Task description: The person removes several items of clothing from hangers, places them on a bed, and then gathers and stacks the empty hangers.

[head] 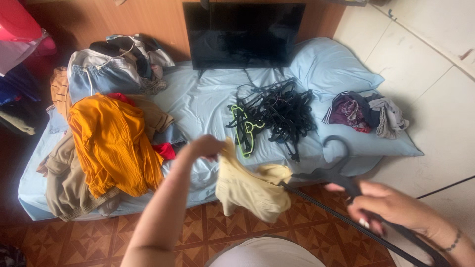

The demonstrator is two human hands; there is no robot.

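The left hand (207,146) has its grip pinched shut on the top edge of a pale yellow garment (252,190), which hangs in front of the near edge of the bed (198,106). The right hand (391,205) has its grip wrapped around a black hanger (336,170); one arm of the hanger runs left into the garment, and its hook curls up over the light blue sheet. Beyond the hands, a tangle of black hangers (277,113) with a green one among them lies mid-bed. To the left sits a heap of clothes topped by an orange garment (114,143). At the far right, small dark clothes (363,113) rest on a blue pillow (329,64), beside a dark flat screen (242,34).
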